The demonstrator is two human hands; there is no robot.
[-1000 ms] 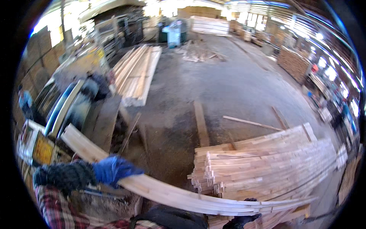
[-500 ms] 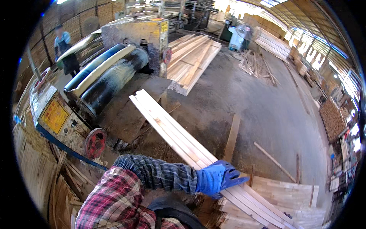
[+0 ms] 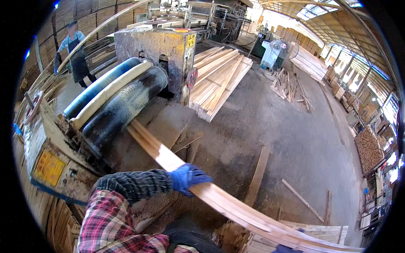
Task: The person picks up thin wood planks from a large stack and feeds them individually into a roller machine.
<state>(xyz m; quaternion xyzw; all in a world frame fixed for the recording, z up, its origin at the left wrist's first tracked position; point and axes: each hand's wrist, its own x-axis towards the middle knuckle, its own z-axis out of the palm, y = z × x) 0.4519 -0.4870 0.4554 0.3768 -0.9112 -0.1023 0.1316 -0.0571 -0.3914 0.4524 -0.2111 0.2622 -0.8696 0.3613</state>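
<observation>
At left we see the rollers (image 3: 122, 99) on the machine (image 3: 160, 46). Our left hand (image 3: 187, 179), blue-gloved, closes its grip on a long board (image 3: 236, 206) slanting from the rollers toward the floor's lower right corner. Our right hand's grip, we cannot tell.

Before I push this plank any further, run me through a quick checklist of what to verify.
1. Left hand gripping the plank: ok, blue glove on it.
2. Right hand on the near end: cannot tell, barely in view at the lower edge.
3. Plank's far end at the rollers: ok, it points at them.
4. Plank straight: not ok, it bows.
5. Other person apart from the rollers: ok, standing behind the machine.
</observation>
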